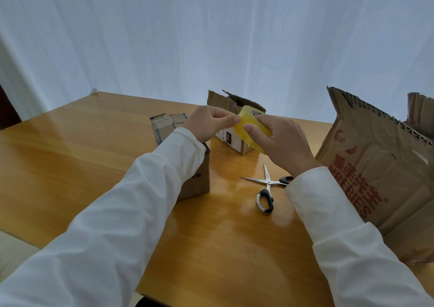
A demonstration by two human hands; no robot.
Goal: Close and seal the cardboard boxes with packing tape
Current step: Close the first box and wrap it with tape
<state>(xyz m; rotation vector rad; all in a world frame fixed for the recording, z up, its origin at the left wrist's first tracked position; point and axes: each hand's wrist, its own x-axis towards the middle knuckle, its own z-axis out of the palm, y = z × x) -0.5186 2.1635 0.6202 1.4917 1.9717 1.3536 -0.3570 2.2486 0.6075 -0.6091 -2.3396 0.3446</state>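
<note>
A yellow roll of packing tape (249, 120) is held above the table in my right hand (279, 140), whose fingers and thumb curl round it. My left hand (211, 122) pinches at the roll's edge with thumb and forefinger. Below my left wrist stands a small cardboard box (196, 180) with blue-edged flaps, partly hidden by my sleeve. Behind the hands a second small box (237, 142) stands with its flaps up. At the right a large brown box (375, 170) with red print has its flaps standing open.
Scissors (266, 189) with black handles lie open on the wooden table (94, 147) in front of my right forearm. A white curtain hangs behind the table. The table's near edge runs below my arms.
</note>
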